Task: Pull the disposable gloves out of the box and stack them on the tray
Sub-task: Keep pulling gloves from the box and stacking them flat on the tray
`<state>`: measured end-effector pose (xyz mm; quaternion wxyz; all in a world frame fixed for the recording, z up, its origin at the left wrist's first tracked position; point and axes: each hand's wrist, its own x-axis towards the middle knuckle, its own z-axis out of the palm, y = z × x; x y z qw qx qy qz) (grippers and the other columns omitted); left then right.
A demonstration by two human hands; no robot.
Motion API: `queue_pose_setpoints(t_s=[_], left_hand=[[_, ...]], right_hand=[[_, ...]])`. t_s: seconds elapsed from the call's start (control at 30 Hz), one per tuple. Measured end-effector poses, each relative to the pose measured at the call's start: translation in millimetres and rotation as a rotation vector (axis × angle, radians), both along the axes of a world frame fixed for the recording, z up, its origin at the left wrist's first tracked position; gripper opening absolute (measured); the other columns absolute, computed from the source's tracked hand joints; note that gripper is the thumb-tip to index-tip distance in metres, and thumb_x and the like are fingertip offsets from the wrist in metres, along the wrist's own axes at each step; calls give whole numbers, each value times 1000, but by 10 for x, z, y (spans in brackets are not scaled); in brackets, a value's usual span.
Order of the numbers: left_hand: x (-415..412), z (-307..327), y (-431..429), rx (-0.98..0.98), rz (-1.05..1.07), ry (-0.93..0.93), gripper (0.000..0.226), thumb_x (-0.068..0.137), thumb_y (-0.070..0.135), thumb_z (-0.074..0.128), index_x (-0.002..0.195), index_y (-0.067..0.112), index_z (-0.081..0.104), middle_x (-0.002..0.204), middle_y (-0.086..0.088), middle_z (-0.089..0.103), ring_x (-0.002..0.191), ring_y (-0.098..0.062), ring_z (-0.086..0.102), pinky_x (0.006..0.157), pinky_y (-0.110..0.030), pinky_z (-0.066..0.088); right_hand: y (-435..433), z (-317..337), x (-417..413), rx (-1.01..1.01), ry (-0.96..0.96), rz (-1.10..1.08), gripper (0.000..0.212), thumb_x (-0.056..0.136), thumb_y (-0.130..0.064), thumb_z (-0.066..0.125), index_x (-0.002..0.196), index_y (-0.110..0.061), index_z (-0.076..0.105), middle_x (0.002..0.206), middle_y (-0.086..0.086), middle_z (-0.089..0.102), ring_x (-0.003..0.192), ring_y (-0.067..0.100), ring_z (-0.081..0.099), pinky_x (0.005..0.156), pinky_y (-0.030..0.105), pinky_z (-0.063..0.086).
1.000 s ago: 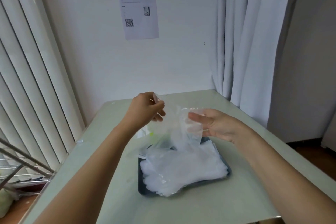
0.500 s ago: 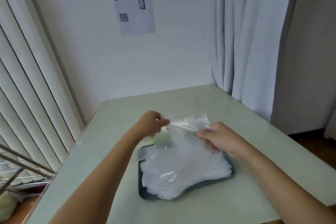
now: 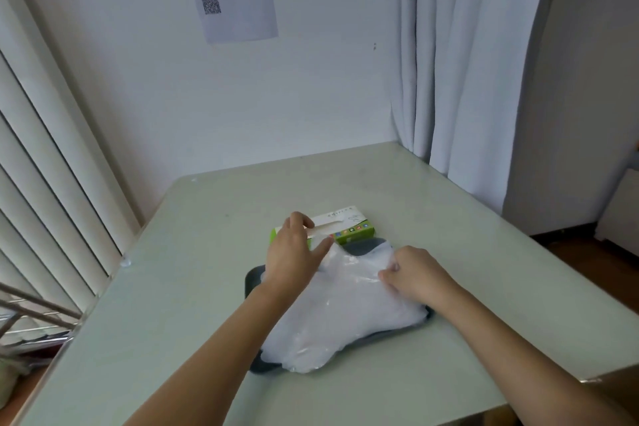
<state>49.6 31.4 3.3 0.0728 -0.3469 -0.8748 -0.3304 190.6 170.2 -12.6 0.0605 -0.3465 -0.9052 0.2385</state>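
Head view, left hand (image 3: 294, 252) overlapping box (image 3: 350, 230), gloves (image 3: 339, 315) covering tray (image 3: 253, 282), curtain (image 3: 466, 62) behind

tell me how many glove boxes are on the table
1: the green and white box sits just beyond the tray, behind the glove pile, its left end hidden by the left hand.

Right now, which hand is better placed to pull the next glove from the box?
Left, probably. The left hand is at the box, by its slot; the right hand pinches the glove pile on the tray, farther away.
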Motion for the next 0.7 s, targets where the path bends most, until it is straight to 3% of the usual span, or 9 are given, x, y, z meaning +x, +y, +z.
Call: queue_pose_setpoints(t_s=[0.1, 0.2, 0.27, 0.33, 0.4, 0.53, 0.6, 0.7], left_hand=[[223, -43, -56, -29, -183, 83, 16, 92, 38, 58, 95, 24, 51, 87, 9, 51, 82, -12, 51, 64, -24, 31], [363, -202, -87, -247, -375, 128, 31, 96, 39, 51, 120, 19, 58, 118, 2, 58, 112, -16, 51, 86, -22, 38], [370, -307, -113, -447, -448, 140, 50, 98, 40, 46, 142, 16, 42, 145, -1, 43, 134, -18, 36, 106, -25, 27], [337, -390, -140, -596, -508, 128, 61, 101, 43, 37, 153, 14, 20, 160, -1, 18, 147, -17, 12, 117, -29, 7], [288, -455, -166, -667, -551, 87, 64, 103, 46, 28, 155, 18, 3, 162, 2, 0, 149, -15, -3, 118, -34, -3], [235, -532, -181, -683, -564, 109, 63, 103, 48, 23, 154, 23, -4, 162, 4, -8, 149, -15, -9, 119, -36, -5], [227, -559, -178, -681, -560, 124, 63, 103, 48, 22, 154, 23, -4, 162, 4, -8, 149, -15, -9, 119, -36, -5], [232, -574, -173, -671, -560, 144, 63, 103, 47, 21, 154, 21, -4, 162, 2, -9, 148, -15, -10, 117, -30, -8]], right_hand=[[8, -22, -10, 16, -7, -8, 35, 83, -25, 57, 53, -15, 40, 55, -1, 42, 57, 20, 44, 45, 27, 28], [25, -42, -22, 18, -1, -4, 38, 83, -24, 58, 53, -15, 38, 55, -1, 41, 57, 20, 43, 46, 27, 26], [24, -44, -26, -3, 3, 18, 39, 84, -23, 59, 52, -15, 39, 55, 0, 42, 60, 21, 45, 48, 28, 28], [27, 3, -18, -57, -31, 33, 38, 86, -27, 60, 56, -16, 41, 58, -3, 45, 58, 16, 46, 49, 24, 29], [38, 113, 31, -121, -168, 83, 36, 87, -36, 60, 62, -17, 44, 60, -5, 48, 52, 9, 43, 47, 22, 30], [58, 378, 174, -236, -529, 193, 33, 91, -37, 55, 67, -17, 44, 41, -4, 56, 37, 11, 35, 41, 22, 29], [10, 495, 209, -39, -462, 127, 29, 88, -32, 55, 66, -17, 45, 42, -4, 57, 45, 11, 46, 47, 22, 36], [-124, 512, 136, 302, 1, 13, 16, 87, -23, 55, 74, -13, 55, 75, 0, 62, 77, 24, 58, 61, 29, 43]])
